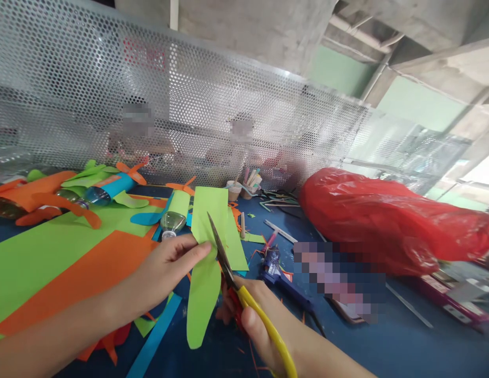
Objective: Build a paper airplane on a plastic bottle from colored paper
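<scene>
My left hand [185, 257] pinches a sheet of lime-green paper [210, 207] between thumb and fingers. The paper's lower part, a rounded strip [203, 310], hangs below the hand. In my right hand [263, 315] is a pair of scissors [228, 268] with yellow and red handles. Their blades point up and away, lying across the right side of the green paper near my left thumb. How far the blades are apart is hard to make out. Behind the paper stands a plastic bottle [174, 218] wrapped in green, with blue and orange paper pieces on it.
Large green [43, 247] and orange [94, 273] sheets cover the table's left side. Several paper-wrapped bottles [114, 184] lie behind them. A blue glue gun [283, 278], a ruler [281, 231] and a red plastic bag [378, 215] are at right. A perforated metal screen [212, 100] closes the back; people sit beyond.
</scene>
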### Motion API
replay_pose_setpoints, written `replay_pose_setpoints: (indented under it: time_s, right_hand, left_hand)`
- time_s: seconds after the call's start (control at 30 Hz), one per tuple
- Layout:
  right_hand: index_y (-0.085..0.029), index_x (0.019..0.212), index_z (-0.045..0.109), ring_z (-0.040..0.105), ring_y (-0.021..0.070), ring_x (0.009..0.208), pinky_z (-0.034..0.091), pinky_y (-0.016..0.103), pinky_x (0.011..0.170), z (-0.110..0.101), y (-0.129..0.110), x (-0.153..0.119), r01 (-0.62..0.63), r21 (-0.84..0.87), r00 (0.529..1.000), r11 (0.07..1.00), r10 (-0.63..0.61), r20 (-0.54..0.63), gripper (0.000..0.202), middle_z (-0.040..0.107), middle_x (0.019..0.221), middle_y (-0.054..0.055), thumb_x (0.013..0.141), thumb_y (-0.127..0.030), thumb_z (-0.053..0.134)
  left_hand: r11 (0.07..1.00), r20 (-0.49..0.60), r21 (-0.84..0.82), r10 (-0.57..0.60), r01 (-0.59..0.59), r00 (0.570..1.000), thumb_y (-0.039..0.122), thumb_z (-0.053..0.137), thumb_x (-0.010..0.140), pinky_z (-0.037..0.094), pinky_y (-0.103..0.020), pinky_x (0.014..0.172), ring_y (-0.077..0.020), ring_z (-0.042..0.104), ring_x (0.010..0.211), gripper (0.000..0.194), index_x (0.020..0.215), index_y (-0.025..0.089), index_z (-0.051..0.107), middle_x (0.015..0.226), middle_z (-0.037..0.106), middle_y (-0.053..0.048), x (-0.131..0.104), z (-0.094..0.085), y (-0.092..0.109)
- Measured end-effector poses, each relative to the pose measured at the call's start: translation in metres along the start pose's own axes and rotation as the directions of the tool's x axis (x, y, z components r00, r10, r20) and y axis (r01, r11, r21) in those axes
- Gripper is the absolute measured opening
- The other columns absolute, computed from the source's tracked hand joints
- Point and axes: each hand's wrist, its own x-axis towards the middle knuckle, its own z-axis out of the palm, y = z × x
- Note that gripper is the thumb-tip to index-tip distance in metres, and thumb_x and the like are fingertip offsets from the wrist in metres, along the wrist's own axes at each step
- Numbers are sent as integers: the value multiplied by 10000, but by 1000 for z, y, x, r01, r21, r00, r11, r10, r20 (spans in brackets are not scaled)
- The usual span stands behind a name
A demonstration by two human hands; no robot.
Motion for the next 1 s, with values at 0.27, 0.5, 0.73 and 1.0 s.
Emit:
replay_pose_setpoints:
  time_s: [0.27,0.5,0.73,1.0]
  right_hand:
    - [-205,686,400,335,107,497,303,235,447,4,2,1,-27,52,999,998,28,-31,702,398,571,-25,804,-831,105]
    - [-205,665,386,309,95,486,254,224,419,6,-1,0,-77,88,995,993,82,-62,695,357,547,-40,794,-844,146]
    - [-205,682,387,303,93,489,243,235,438,6,-1,0,-71,105,995,992,78,-62,684,364,551,-46,804,-836,153]
    - [-209,672,399,312,94,461,269,229,429,5,1,0,-69,114,997,991,73,-30,674,378,513,-53,830,-809,135]
  left_hand:
    - [999,-15,30,45,-44,999,573,588,778,441,-255,559,-192,536,661,376,630,238,668,634,578,8,3,0,-12]
    - [998,-53,52,30,-28,998,564,608,776,428,-247,542,-185,511,649,360,629,239,652,633,555,17,6,-1,-20]
    - [999,-13,-7,32,-32,999,551,620,779,455,-252,557,-192,565,661,334,661,244,676,638,615,14,4,0,-14]
    - [969,30,-232,97,-88,995,430,647,803,524,-336,779,-221,665,825,243,958,249,688,894,730,-8,11,-3,-6]
